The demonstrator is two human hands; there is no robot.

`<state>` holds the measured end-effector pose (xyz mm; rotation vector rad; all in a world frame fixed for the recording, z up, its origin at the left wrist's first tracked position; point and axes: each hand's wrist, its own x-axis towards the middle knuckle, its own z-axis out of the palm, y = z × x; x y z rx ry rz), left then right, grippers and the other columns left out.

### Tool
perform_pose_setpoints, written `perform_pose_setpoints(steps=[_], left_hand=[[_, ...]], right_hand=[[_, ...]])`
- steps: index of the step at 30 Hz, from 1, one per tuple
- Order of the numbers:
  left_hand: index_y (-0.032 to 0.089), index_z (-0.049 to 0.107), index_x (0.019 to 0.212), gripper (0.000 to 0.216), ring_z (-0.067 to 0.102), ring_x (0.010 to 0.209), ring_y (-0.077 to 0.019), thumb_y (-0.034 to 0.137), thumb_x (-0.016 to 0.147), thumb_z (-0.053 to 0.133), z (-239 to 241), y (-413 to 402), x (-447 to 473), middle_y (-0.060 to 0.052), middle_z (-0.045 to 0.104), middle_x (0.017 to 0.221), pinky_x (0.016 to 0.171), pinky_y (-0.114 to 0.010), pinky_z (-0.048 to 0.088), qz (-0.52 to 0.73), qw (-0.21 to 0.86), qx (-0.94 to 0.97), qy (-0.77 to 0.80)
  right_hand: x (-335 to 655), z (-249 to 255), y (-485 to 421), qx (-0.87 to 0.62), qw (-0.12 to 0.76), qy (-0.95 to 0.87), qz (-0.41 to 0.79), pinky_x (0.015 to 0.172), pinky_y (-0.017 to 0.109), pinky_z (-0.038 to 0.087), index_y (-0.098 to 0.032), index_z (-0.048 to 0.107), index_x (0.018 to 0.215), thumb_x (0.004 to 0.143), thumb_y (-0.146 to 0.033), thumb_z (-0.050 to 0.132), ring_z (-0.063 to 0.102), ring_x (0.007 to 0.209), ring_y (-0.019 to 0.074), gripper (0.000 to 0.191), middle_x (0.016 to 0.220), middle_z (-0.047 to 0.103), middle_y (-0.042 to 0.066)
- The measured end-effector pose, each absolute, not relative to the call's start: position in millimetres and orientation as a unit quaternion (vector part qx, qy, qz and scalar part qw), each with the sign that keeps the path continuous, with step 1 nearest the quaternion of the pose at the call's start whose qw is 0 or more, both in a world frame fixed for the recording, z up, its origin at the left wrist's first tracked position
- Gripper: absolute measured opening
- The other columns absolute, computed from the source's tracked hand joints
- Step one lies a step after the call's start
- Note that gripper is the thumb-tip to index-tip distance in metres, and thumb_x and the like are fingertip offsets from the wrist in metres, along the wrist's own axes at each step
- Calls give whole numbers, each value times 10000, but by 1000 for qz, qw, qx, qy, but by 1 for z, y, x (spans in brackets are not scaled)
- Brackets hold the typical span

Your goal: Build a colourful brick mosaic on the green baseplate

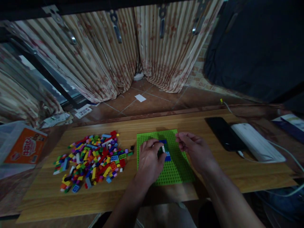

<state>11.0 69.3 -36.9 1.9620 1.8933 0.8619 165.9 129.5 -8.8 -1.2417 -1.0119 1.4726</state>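
A bright green studded baseplate (175,172) lies on the wooden board. Near its middle is a small block of toy bricks (167,157), with blue, light blue, white and dark green parts showing. My left hand (150,160) rests over the left half of the baseplate, its thumb and forefinger bent around the dark green and white bricks at the block's left side; part of the block is hidden by the fingers. Above the baseplate's right edge is my right hand (193,147), closed, thumb pressed to the curled fingers. Whether anything is pinched there cannot be made out.
Left of the baseplate spreads a pile of loose multicoloured bricks (92,163). A black phone (224,133) and a white power bank (257,142) with a cable lie at the right. Beyond the wooden board (125,191) are a clear plastic box (9,133) and striped curtains (163,53).
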Motion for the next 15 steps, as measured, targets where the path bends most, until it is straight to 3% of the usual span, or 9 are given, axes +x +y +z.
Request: perform_pose_setpoints(steps=[15], left_hand=[[238,672,1108,338,518,1126,-255,235,774,723,-36,68,8,-44,604,1224,1024,-463,413,298,167,663,666]], right_hand=[[165,-12,127,-517,431,-456,583,483,228,372,-187,667,726,662,-487,735,477,522,87,314,659,615,-4]])
